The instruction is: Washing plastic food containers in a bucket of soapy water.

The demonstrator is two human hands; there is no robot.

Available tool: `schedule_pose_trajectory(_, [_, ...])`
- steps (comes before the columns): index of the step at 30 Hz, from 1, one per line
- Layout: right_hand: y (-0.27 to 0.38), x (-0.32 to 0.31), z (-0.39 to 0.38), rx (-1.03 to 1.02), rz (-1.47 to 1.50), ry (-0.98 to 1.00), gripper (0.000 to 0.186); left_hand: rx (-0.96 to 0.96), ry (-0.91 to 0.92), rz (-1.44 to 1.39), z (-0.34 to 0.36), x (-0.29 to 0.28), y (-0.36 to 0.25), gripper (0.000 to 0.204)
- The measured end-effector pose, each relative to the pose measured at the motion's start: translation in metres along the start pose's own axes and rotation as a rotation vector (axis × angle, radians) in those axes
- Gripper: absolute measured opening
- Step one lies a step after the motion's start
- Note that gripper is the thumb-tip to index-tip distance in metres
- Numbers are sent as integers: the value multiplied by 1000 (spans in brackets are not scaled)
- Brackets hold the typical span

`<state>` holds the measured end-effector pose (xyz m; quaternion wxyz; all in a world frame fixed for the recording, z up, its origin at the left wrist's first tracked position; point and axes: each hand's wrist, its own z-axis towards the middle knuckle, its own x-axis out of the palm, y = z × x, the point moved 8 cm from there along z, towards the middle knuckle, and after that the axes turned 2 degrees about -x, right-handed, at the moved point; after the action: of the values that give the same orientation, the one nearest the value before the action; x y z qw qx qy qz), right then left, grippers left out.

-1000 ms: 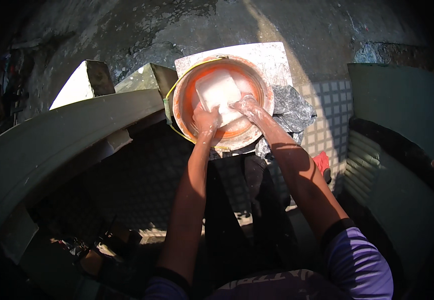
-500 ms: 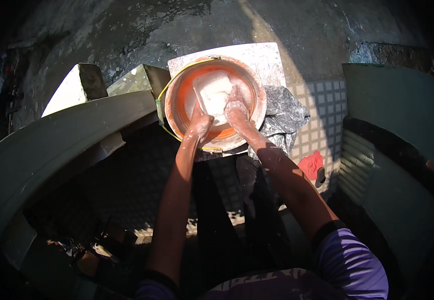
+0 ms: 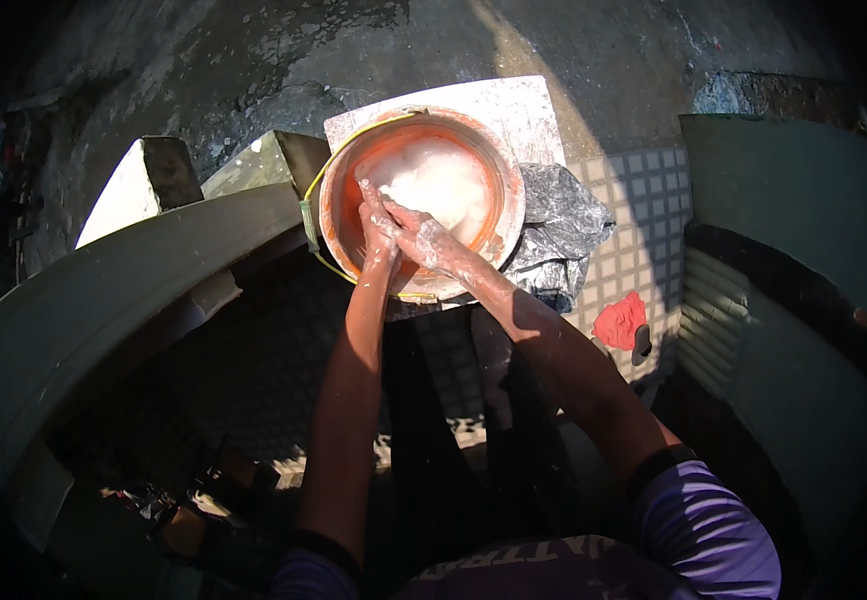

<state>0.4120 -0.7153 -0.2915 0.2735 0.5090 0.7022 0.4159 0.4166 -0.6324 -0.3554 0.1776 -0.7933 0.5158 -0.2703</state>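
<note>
A round bucket [image 3: 510,215], orange inside and whitish at the rim, holds a heap of wet white paste [image 3: 439,190]. Over its near left side my two hands meet, both smeared with white. My left hand [image 3: 379,232] is closed around something I cannot make out; a narrow, upright shape rises from it, partly covered. My right hand [image 3: 429,243] lies across it, fingers stretched out to the left and touching the left hand. The bucket's yellow handle [image 3: 331,170] hangs down its left side, with a green grip.
Beneath the bucket is a white-stained board [image 3: 499,97]. Crumpled dark plastic sheet [image 3: 559,220] lies to its right, and a red cloth [image 3: 621,320] rests on the tiles. A long curved pale panel [image 3: 124,270] stands at left; a green-grey surface [image 3: 784,200] rises at right.
My right hand has moved left from the paste to my left hand. My left hand has shifted slightly left, and the flat pale piece seen upright in it no longer shows clearly.
</note>
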Motion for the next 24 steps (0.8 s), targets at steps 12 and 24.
schedule_pose_trajectory(12, [20,-27,21,235,1293,-157,92,598,-39,601,-45,36,-57,42])
schedule_pose_trajectory(24, [-5,17,-56,-310,-831,283,37,176,-92,844,4,-8,-47,50])
